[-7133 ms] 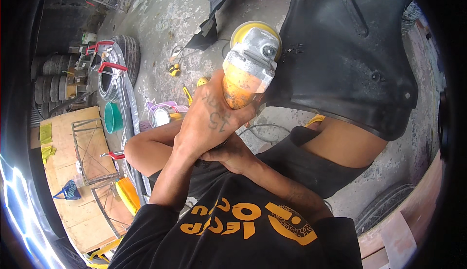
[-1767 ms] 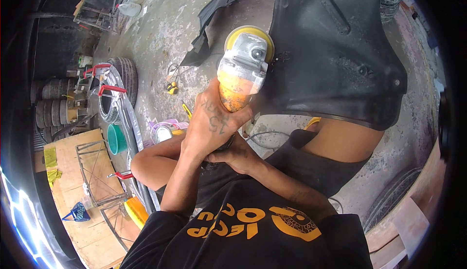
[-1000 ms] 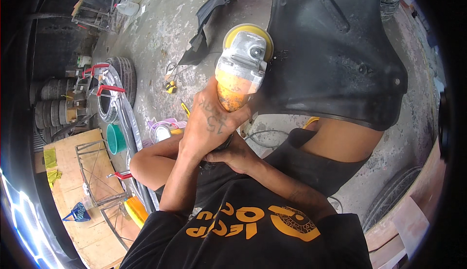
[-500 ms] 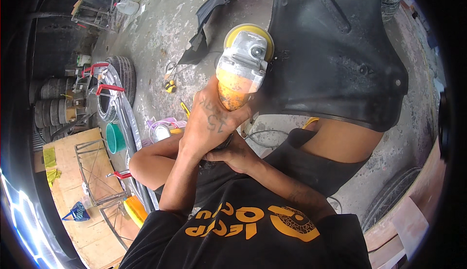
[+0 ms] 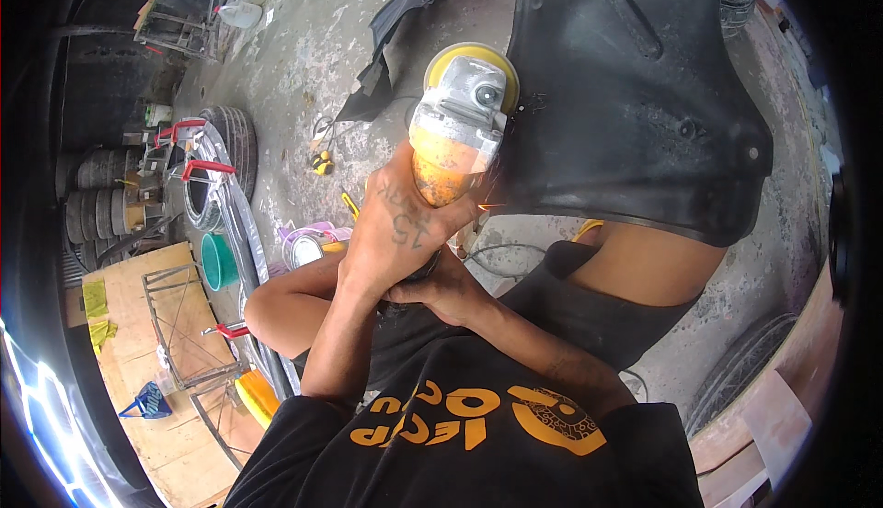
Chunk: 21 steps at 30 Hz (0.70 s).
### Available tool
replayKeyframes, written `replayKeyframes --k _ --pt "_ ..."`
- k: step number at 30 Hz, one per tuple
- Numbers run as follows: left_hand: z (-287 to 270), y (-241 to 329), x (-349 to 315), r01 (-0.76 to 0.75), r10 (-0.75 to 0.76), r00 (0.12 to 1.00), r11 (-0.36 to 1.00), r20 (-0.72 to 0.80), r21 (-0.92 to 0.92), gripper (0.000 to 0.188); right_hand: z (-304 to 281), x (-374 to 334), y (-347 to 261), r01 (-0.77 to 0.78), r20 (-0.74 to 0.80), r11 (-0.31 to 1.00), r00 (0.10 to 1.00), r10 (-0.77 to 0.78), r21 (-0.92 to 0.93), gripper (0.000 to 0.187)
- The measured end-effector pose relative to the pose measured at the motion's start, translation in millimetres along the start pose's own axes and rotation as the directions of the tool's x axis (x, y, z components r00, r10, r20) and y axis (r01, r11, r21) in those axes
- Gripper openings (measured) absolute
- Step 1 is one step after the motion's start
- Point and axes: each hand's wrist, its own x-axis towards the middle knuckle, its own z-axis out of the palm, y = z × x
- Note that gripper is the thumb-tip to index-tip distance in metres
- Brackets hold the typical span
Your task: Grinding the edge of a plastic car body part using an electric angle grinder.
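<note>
Barely shifted, both hands (image 5: pixel 405 232) stay clamped on the heavy, rigid orange-bodied angle grinder (image 5: pixel 455 136), biting the stiff black plastic panel (image 5: pixel 635 94); grip its barrel

Dusty orange angle grinder (image 5: pixel 457 136) — yellow-guarded head against black plastic panel (image 5: pixel 635 94).

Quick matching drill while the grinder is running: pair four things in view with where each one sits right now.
Things:
1. angle grinder
2. black plastic panel
3. teal bucket
4. tyre

Places:
A. on the floor at the left, with red clamps on it
B. gripped in the left hand
C. propped over the person's knee, on the right
D. beside the wooden board

Pairs: 1-B, 2-C, 3-D, 4-A
</note>
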Motion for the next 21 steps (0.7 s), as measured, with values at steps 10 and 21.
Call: replayKeyframes --k 10,21 --pt "0.8 0.3 0.7 0.021 -0.021 1.0 0.999 0.003 0.038 0.044 3.3 -1.5 -3.2 0.012 0.003 0.998 1.0 -0.013 0.062 0.077" --pt "-1.9 -3.1 -1.0 -0.012 0.013 1.0 0.998 -0.009 0.057 0.05 6.5 -2.7 -10.6 -0.016 0.002 0.997 1.0 0.016 0.071 0.076"
